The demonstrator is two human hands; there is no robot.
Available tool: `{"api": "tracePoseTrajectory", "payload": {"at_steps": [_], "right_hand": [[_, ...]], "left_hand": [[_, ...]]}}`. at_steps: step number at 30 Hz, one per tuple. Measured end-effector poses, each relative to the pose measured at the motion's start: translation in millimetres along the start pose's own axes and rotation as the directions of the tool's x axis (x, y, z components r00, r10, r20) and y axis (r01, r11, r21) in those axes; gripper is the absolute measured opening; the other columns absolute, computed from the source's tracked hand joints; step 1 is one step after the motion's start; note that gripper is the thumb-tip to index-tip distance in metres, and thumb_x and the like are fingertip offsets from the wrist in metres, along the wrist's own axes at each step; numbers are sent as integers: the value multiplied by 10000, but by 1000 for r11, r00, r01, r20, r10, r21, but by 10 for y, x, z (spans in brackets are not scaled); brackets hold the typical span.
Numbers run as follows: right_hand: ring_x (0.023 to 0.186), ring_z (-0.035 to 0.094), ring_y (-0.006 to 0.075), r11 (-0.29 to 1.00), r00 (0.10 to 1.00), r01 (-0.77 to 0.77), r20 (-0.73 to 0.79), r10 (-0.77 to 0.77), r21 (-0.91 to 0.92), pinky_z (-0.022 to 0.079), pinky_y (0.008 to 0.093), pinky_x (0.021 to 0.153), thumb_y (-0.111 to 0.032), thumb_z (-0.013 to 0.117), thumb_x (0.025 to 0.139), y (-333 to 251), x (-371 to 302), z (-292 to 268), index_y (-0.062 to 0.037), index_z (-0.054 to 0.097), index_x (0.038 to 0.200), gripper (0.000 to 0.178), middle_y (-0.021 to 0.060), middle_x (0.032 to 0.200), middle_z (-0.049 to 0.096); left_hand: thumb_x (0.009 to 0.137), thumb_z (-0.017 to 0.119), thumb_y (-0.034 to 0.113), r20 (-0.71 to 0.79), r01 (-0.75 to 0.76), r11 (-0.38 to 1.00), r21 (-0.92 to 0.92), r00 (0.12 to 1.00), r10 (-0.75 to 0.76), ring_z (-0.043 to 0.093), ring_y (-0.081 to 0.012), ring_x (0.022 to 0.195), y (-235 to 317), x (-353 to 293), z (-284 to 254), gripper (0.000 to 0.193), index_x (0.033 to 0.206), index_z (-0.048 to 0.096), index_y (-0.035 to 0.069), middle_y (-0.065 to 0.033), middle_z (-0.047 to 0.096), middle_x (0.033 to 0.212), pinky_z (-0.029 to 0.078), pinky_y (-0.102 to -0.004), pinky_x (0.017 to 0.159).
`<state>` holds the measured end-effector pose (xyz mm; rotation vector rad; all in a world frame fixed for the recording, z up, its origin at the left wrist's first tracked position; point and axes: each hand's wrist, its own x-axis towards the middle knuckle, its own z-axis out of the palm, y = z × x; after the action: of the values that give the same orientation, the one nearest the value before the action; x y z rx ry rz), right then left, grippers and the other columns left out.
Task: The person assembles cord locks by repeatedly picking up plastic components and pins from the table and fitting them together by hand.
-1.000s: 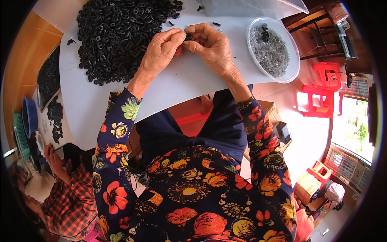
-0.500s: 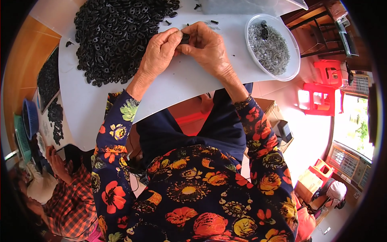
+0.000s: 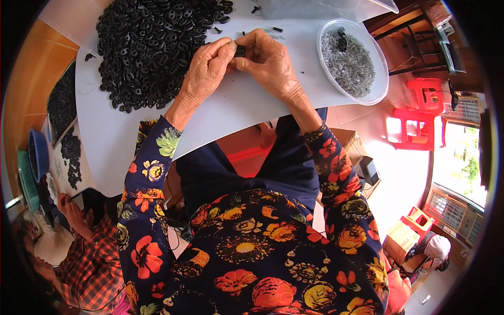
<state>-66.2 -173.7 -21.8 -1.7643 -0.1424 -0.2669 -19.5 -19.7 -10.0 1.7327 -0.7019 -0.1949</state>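
Note:
Over the white table [image 3: 220,113], my left hand [image 3: 210,64] and my right hand [image 3: 266,62] meet with their fingertips pinched together. Between them they grip a small black plastic piece [image 3: 240,51], mostly covered by the fingers. Its exact shape cannot be made out. Just left of my left hand lies a big heap of black oval plastic pieces with two holes [image 3: 147,52]. To the right of my right hand stands a round clear tub [image 3: 381,79] full of small transparent plastic parts [image 3: 349,68], with a few black bits on top.
Several small black bits [image 3: 277,29] lie beyond my hands. A translucent bin [image 3: 325,9] stands at the far edge. At the left, a co-worker in a checked shirt [image 3: 92,268] sits near more black pieces [image 3: 71,157] and a blue basket [image 3: 38,152]. Red stools [image 3: 415,128] are at the right.
Both hands stay almost in place, still pinching the black piece. The view has shifted very slightly. The co-worker's hand at the left has moved a little.

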Motion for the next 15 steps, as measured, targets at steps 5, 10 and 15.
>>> {"api": "tracePoseTrajectory", "payload": {"at_steps": [5, 10, 15], "right_hand": [[644, 635, 130, 998, 999, 42, -32, -44, -46, 510, 268, 610, -37, 695, 768, -55, -7, 26, 21, 564, 935, 220, 91, 723, 668], [650, 654, 163, 989, 996, 66, -51, -74, -132, 519, 280, 619, -13, 674, 772, -130, -33, 20, 23, 553, 909, 186, 110, 721, 670], [663, 666, 165, 986, 996, 58, -62, -68, -156, 525, 279, 630, -8, 669, 769, -143, -42, 18, 27, 548, 890, 174, 110, 730, 676]], "left_hand": [[953, 469, 237, -4, -70, 998, -8, 998, 69, 327, -79, 581, -41, 6, -15, 289, 771, 461, 13, 10, 366, 602, 338, -259, 515], [945, 458, 217, -22, -43, 999, -30, 999, 42, 336, -76, 589, -51, 0, 36, 268, 763, 453, 20, 10, 375, 612, 345, -258, 525], [940, 456, 210, -3, -12, 997, -72, 1000, 12, 333, -72, 594, -57, -3, 18, 267, 743, 439, 30, 16, 372, 618, 344, -254, 530]]}}
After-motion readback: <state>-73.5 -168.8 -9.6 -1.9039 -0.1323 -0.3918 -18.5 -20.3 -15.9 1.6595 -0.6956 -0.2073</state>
